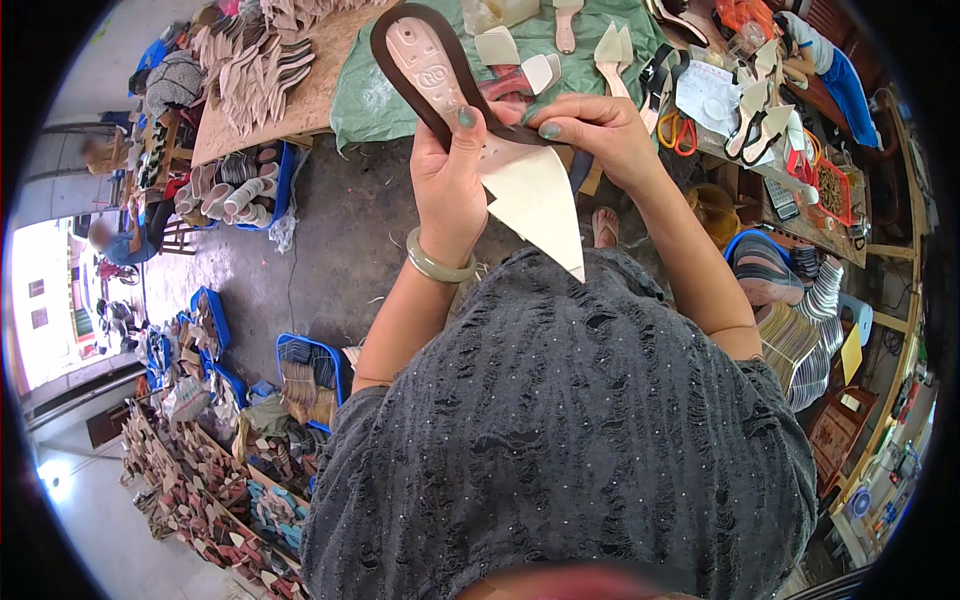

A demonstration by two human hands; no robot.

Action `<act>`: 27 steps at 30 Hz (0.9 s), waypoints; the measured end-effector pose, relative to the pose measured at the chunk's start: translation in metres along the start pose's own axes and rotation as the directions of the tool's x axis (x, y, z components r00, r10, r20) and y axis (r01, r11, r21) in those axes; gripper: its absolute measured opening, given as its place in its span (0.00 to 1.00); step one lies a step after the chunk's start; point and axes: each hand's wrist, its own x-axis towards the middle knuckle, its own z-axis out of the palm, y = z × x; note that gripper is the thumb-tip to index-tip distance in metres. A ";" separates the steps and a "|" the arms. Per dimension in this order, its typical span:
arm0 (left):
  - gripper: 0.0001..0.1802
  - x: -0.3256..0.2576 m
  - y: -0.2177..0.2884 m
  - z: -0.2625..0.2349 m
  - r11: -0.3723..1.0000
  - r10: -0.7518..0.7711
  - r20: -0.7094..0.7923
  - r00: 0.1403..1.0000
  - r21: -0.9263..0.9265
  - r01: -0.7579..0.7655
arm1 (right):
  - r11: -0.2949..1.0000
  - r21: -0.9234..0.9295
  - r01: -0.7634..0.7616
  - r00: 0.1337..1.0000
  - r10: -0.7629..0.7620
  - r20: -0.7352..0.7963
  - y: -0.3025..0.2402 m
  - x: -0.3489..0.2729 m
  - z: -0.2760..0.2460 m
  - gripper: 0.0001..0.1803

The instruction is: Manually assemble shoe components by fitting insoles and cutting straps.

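- Far L: pile of shoe pcs (195,500) on floor.
- Next: blue crate (287,185) w/ pale shoe forms; lower, blue basket (340,375) w/ shoe pcs.
- L hand (447,175): gripping sole, thumb on top, fingers under.
- Sole (530,185): up in both hands, heel away, pointed toe twd shirt (560,400).
- R hand (597,130): thumb + fingertip pinching brown strip (467,78) at sole's side.
- R: orange-handled scissors (685,138) on table.
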 end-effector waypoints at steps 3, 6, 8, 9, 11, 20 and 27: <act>0.12 0.002 0.004 0.000 0.999 0.040 0.005 0.999 0.035 -0.041 | 0.992 -0.101 0.076 0.997 -0.075 0.015 -0.007 0.003 0.006 0.08; 0.12 0.004 0.005 -0.003 0.995 0.066 0.004 0.998 0.075 -0.066 | 0.993 -0.120 0.012 1.000 -0.010 0.019 -0.005 0.009 0.007 0.09; 0.11 0.004 0.006 -0.005 0.993 0.081 -0.003 0.997 0.082 -0.080 | 0.992 0.097 -0.084 0.996 0.083 0.014 0.001 0.011 0.010 0.10; 0.11 0.004 0.006 -0.004 0.994 0.094 -0.024 0.995 0.067 -0.092 | 0.992 0.097 -0.086 0.996 0.085 0.019 0.001 0.011 0.010 0.10; 0.11 0.004 0.007 -0.007 0.993 0.106 -0.049 0.993 0.054 -0.103 | 0.905 0.272 -0.326 0.945 0.302 0.127 -0.001 0.011 0.010 0.11; 0.12 0.008 0.005 -0.020 0.904 0.291 0.010 0.957 0.323 -0.279 | 0.844 0.354 -0.403 0.908 0.418 0.038 -0.008 0.001 0.022 0.10; 0.13 0.011 0.004 -0.021 0.869 0.340 0.006 0.940 0.380 -0.317 | 0.934 0.215 -0.285 0.925 0.327 -0.194 -0.021 -0.005 0.030 0.10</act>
